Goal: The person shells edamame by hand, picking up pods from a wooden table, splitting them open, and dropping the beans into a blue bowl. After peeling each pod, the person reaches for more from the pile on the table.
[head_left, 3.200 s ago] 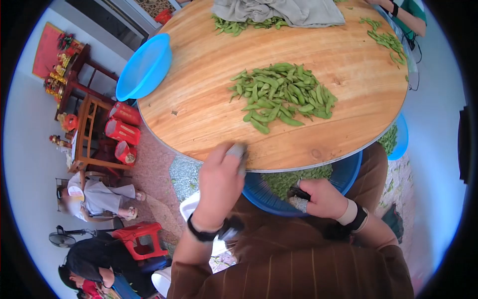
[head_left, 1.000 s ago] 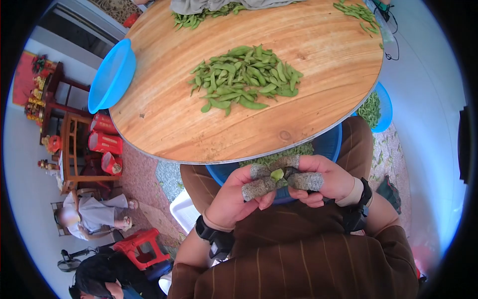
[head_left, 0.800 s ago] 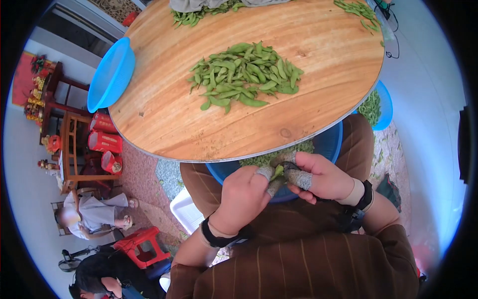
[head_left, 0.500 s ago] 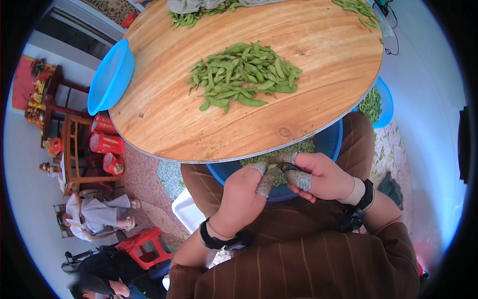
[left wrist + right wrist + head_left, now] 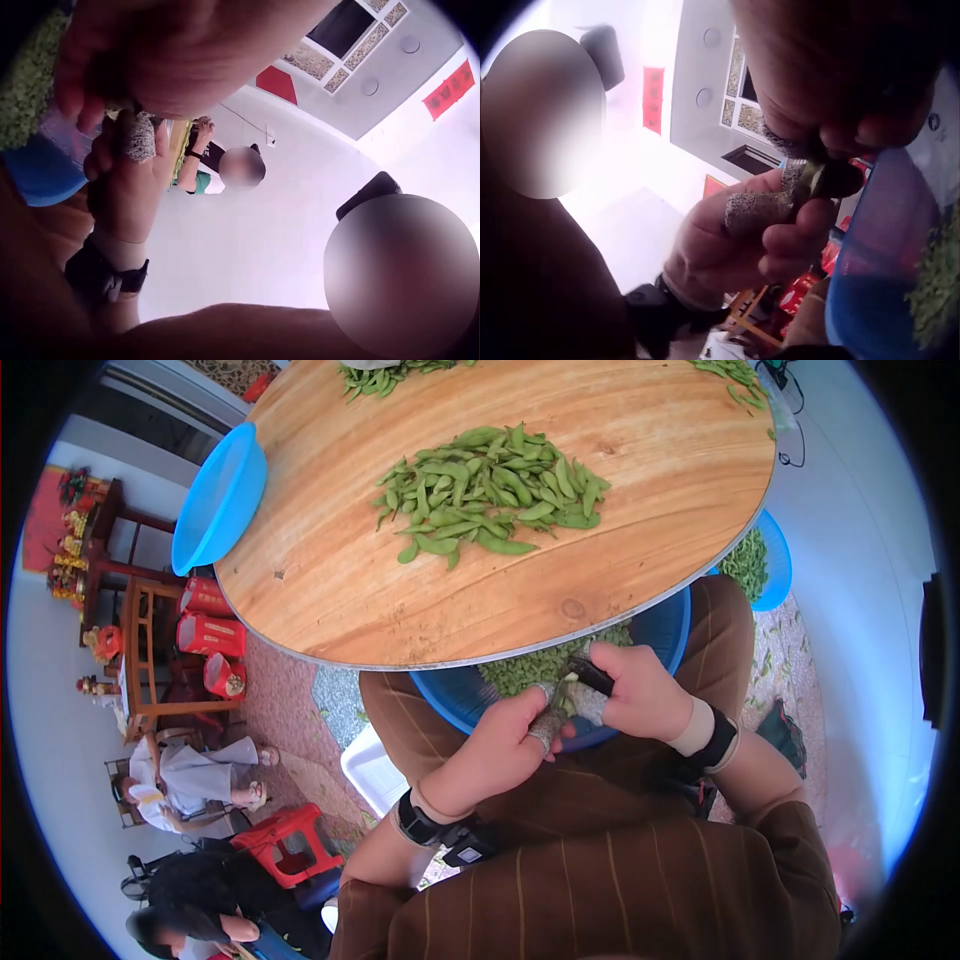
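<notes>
Both hands meet over a blue basin (image 5: 655,645) of shelled green beans (image 5: 540,668), below the table's near edge. My left hand (image 5: 497,735), with grey tape round its thumb and finger, pinches a green soybean pod (image 5: 815,180). My right hand (image 5: 645,695), also taped, grips a small black object (image 5: 592,675) whose end lies right at the pod. Fingers hide most of the pod and the rest of the black object. A heap of unshelled soybean pods (image 5: 490,490) lies on the round wooden table (image 5: 350,590).
A light blue basket (image 5: 220,500) overlaps the table's left edge. Another blue basin (image 5: 770,565) with green contents stands right of the knee. A white tray (image 5: 375,772) is at the left, near a red stool (image 5: 290,848). Two people sit at the lower left.
At first my left hand was at the table's edge, apart from the right. Then both met over the basin with a pod. Now my right hand has turned, showing more of the black object.
</notes>
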